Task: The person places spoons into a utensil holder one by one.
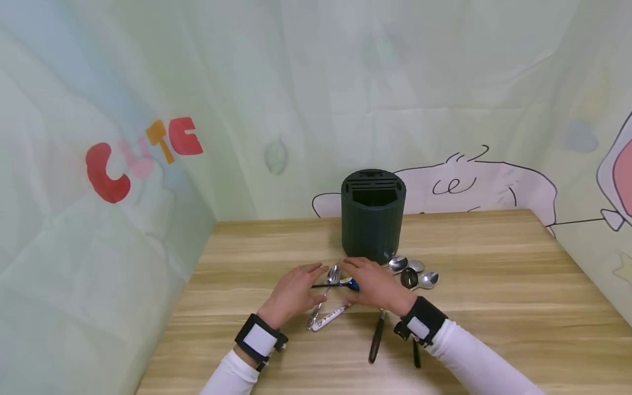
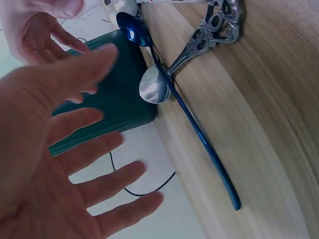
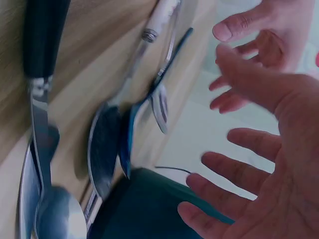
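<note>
Blue spoon [image 2: 182, 103], glossy, slim-handled, crossing silver utensil [image 2: 153, 89], left hand [image 1: 295, 291], right hand [image 1: 377, 284], fingers [image 2: 112, 184] spread

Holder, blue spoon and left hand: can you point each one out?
Holder [image 1: 370, 235], head view: on its front wall.
Blue spoon [image 2: 200, 134], left wrist view: on its long handle.
Left hand [image 1: 293, 291], head view: on the back of the hand.

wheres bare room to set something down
The table is bare left of the left hand, and right of the spoons beyond the right hand. It's crowded in front of the dark holder, where spoons lie near both hands.
</note>
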Available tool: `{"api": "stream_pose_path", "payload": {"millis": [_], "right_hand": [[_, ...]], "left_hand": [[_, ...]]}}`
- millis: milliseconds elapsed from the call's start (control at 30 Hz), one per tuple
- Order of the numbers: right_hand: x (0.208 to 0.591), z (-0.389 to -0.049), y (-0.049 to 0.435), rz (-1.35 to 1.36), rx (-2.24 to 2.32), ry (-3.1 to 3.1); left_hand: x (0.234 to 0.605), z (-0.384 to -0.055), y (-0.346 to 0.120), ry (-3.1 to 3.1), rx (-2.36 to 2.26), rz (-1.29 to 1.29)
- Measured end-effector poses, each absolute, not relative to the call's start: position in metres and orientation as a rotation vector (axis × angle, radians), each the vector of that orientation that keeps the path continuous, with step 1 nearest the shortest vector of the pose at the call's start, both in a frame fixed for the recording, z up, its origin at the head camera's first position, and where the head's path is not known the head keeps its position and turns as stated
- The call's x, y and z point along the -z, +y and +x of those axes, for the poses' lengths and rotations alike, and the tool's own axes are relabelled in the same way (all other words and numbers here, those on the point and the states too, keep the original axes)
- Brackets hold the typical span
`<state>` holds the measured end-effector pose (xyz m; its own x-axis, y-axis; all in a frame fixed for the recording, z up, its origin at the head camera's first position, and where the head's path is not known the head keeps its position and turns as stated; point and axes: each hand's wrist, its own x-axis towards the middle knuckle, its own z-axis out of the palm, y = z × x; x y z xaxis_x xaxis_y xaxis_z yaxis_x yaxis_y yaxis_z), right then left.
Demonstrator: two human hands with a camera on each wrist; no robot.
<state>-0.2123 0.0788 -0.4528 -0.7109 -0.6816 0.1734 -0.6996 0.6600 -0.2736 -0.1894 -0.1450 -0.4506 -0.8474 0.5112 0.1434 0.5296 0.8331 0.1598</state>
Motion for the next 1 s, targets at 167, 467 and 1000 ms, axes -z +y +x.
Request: {"api": "stream_pose_path", "payload": {"millis": [167, 467, 1000], "right_hand": [[0.461, -0.217, 0.066, 1.207, -0.460, -2.775], [0.478, -0.225, 0.055, 1.193, -0.421, -2.744], [0.491, -0.231, 0.045, 1.211, -0.448, -2.650]], "left_hand": [[0.458, -0.194, -0.145, -2.905, 0.337, -0.868], [0.468, -0.202, -0.144, -2.853, 0.403, -0.915], [0.477, -0.208, -0.140, -2.840, 0.311, -0.948]]}}
